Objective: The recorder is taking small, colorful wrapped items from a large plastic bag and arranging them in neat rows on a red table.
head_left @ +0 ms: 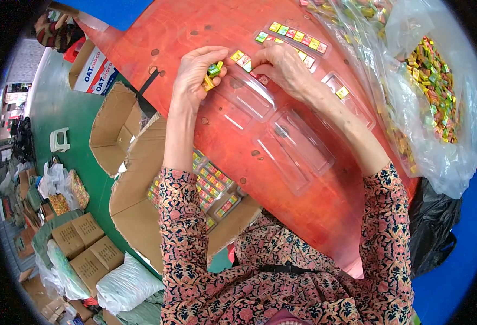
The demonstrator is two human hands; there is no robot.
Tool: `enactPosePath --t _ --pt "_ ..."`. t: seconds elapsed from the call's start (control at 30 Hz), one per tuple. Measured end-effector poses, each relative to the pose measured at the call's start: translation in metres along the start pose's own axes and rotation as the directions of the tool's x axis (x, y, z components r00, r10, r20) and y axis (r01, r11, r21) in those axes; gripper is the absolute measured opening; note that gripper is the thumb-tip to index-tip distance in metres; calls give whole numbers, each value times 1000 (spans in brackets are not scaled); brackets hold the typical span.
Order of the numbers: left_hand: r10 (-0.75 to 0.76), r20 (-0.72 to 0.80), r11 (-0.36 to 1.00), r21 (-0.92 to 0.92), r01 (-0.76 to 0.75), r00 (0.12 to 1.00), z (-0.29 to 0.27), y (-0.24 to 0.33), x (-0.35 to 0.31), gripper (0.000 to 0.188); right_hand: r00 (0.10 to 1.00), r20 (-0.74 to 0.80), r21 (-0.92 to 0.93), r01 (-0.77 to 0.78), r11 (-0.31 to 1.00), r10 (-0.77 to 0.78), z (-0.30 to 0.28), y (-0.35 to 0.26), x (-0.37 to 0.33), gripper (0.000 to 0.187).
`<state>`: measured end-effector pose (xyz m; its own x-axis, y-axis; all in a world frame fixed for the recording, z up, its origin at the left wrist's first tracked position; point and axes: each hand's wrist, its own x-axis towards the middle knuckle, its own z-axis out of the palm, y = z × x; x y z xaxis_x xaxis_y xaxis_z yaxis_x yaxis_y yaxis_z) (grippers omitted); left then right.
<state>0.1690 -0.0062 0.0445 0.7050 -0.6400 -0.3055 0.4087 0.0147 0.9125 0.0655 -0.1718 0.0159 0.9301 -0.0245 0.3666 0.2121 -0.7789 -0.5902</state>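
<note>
Curled fingers of my left hand (198, 76) hold several small foil-wrapped cubes (214, 69), green and yellow, above the red table (211, 146). My right hand (284, 65) reaches over a clear plastic tray (249, 97) with its fingertips pinched together low at the tray. What the pinch holds, if anything, is too small to make out. A few colourful cubes (241, 60) sit in a row at this tray's far end; its near part shows bare plastic. Beyond my right hand lies a tray filled with a row of cubes (298, 37), and another is partly covered by the hand.
Bare clear trays (303, 141) lie nearer me, and one tray (349, 100) with a single cube is under my right forearm. A large clear bag of cubes (433, 86) stands at right. Left of the table, an open cardboard box (141, 200) holds filled trays (214, 184).
</note>
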Motion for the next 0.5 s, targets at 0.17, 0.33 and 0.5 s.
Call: enactPosePath --t 0.17,0.33,0.5 --pt "-23 17 999 -44 24 1000 -1 -5 4 24 998 -69 -63 -16 998 12 2 -6 -2 11" --pt "-162 225 860 -446 250 961 -12 -8 6 52 967 -240 109 -56 992 81 -5 -29 -4 14" --pt "-141 269 660 -692 293 953 -9 -13 2 56 945 -325 180 29 983 31 -11 -64 -7 16"
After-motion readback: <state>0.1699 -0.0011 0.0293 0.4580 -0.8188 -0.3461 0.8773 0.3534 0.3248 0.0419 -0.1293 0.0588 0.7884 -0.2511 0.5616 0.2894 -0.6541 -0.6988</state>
